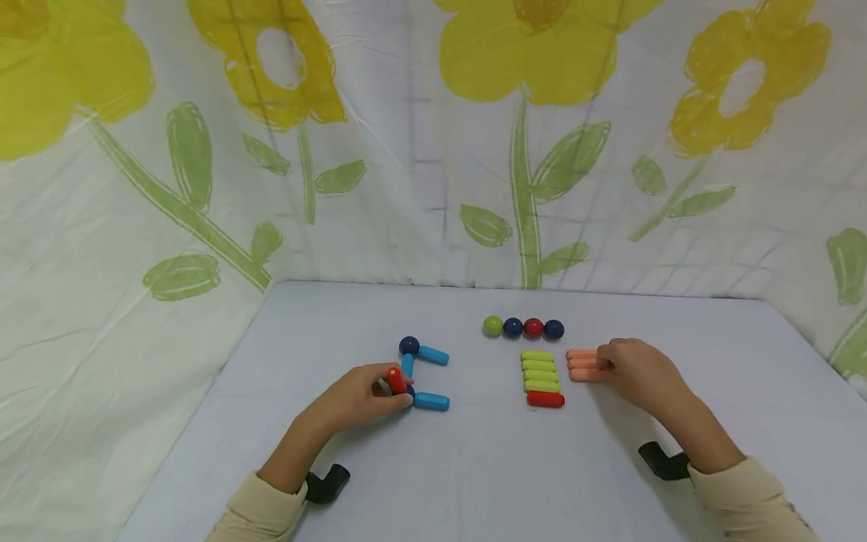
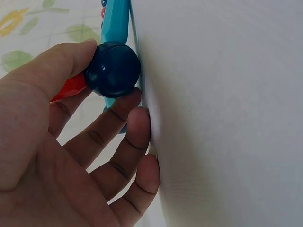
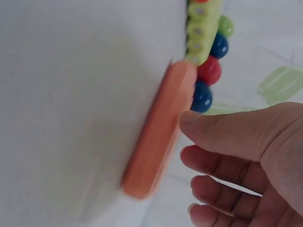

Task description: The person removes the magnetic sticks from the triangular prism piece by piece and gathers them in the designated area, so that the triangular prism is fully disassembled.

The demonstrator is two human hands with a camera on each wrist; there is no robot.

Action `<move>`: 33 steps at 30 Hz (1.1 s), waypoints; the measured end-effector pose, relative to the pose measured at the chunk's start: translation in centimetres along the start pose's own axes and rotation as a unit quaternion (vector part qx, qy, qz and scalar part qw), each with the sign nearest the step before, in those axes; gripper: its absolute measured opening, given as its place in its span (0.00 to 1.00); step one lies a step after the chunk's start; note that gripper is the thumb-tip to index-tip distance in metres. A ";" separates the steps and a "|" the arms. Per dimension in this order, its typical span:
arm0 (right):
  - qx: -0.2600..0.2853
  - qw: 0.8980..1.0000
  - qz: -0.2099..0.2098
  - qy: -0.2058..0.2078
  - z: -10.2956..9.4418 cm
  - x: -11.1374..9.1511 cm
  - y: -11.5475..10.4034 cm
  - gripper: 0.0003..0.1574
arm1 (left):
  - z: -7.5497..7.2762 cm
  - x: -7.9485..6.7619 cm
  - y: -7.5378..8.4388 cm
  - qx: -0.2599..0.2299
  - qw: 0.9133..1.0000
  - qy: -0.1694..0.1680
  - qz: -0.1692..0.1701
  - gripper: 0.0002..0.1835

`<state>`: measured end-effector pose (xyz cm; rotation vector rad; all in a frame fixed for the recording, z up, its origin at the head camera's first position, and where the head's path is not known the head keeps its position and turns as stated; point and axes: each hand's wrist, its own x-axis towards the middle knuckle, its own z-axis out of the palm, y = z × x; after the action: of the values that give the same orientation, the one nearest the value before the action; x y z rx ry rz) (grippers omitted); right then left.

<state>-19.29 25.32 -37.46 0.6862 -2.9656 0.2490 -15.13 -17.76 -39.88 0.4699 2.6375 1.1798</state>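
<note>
In the head view, my left hand [image 1: 364, 397] holds a piece built of blue rods [image 1: 431, 401] and dark blue balls [image 1: 409, 345]. Its thumb and fingers are around the lower dark blue ball [image 2: 113, 70], with a red rod [image 1: 396, 380] sticking up beside it. Over on the right, my right hand [image 1: 640, 375] is at the right ends of several orange rods [image 1: 584, 375] lying side by side. In the right wrist view its thumb tip is close to the nearest orange rod [image 3: 158, 132]; the fingers are loosely bent, with nothing visible between them.
Several lime rods [image 1: 539, 367] lie in a stack-like row, with a red rod [image 1: 546, 399] at its near end. Behind them is a line of balls, lime [image 1: 493, 325], dark blue and red [image 1: 533, 327]. A flowered cloth [image 1: 420, 150] hangs behind the white table [image 1: 488, 482].
</note>
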 end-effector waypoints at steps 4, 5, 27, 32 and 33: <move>0.067 0.997 -0.024 0.006 -0.6 0.9 -2.3 0.07 | 0.0 0.0 0.1 0.004 1.000 0.002 -0.002 0.14; 0.086 0.996 -0.035 0.006 -0.9 1.2 -3.1 0.06 | 0.0 0.0 0.1 0.005 1.000 0.003 -0.002 0.15; 0.041 0.934 -0.350 0.064 2.3 7.5 -21.7 0.10 | -0.3 0.0 -0.3 0.015 0.999 0.001 0.043 0.08; 0.034 0.957 -0.288 0.015 2.1 7.6 -21.6 0.04 | -0.2 0.0 -0.4 0.010 0.998 -0.005 0.058 0.06; 0.037 0.960 -0.276 0.003 2.1 7.6 -21.5 0.05 | -0.2 0.0 -0.4 0.007 0.998 -0.007 0.061 0.06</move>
<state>-16.66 2.69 -35.66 1.4689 -2.6231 0.3117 -15.30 -18.14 -40.07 0.6472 2.6405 1.1871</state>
